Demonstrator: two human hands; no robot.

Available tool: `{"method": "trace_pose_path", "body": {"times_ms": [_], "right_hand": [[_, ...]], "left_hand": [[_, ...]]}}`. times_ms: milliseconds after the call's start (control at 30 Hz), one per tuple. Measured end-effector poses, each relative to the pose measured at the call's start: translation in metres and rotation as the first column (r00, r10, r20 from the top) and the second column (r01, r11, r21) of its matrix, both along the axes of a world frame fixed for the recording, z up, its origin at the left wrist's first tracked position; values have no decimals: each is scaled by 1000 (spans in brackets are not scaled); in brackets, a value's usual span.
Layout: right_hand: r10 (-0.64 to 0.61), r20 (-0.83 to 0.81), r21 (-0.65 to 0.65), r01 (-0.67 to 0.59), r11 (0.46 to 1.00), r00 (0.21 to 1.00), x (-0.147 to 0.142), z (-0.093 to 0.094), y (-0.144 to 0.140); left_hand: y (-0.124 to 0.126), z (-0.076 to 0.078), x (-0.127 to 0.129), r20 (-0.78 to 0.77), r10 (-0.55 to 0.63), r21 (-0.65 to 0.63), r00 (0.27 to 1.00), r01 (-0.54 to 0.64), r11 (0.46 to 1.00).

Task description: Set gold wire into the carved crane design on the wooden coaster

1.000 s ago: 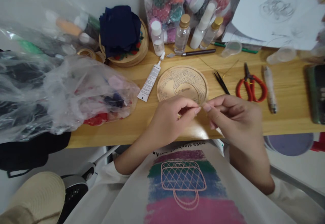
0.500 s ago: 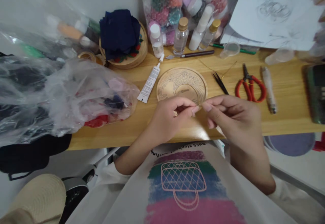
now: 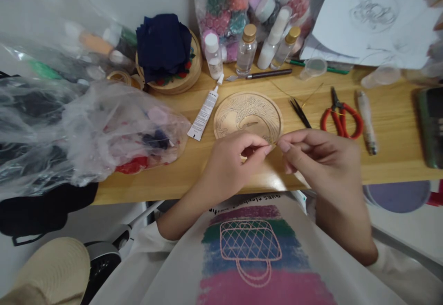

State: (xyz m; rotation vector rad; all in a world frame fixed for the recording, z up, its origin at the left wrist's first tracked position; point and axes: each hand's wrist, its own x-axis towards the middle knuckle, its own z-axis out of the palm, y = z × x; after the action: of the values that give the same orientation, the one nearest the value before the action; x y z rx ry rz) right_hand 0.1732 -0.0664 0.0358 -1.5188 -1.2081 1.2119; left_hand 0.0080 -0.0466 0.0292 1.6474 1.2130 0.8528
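Observation:
My left hand and my right hand meet at the fingertips over the front of the table. Each pinches thumb against forefinger, and a short bit of thin gold wire shows between them. Most of it is hidden by the fingers. Just behind lies a round wooden plate with a bird-like design in fine lines, its near edge covered by my left hand. Black tweezers rest beyond my right hand, with another loose gold wire by their tips.
Red-handled pliers and a pen-like tool lie at right. A glue tube and a craft knife lie behind the hands. Several bottles stand at the back. A plastic bag covers the left side.
My right hand has shifted slightly to the right, opening a small gap between the fingertips. My left hand has barely moved, and the things on the table lie as before.

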Motion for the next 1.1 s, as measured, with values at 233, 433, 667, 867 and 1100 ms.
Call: {"method": "trace_pose_path", "body": {"times_ms": [233,433,667,867,1100], "right_hand": [[-17,-6,-4,17,1000,1000,-1,0,-1],[-66,-22,-13,65,998,998,-4,-1,-2],[-95,-43,-14,94,995,995,-8,0,-3],[-116,-53,-14,115,993,992,-9,-4,-3],[-129,-83,-16,128,992,988,-10,-4,-5]], "left_hand": [[-3,0,1,-193,-7,173,981,40,984],[-6,-2,2,-247,16,272,969,53,961],[-9,-1,4,-295,42,373,954,75,925],[-12,-1,6,-406,115,506,906,119,854],[-15,-4,10,-453,193,606,870,142,783]]}}
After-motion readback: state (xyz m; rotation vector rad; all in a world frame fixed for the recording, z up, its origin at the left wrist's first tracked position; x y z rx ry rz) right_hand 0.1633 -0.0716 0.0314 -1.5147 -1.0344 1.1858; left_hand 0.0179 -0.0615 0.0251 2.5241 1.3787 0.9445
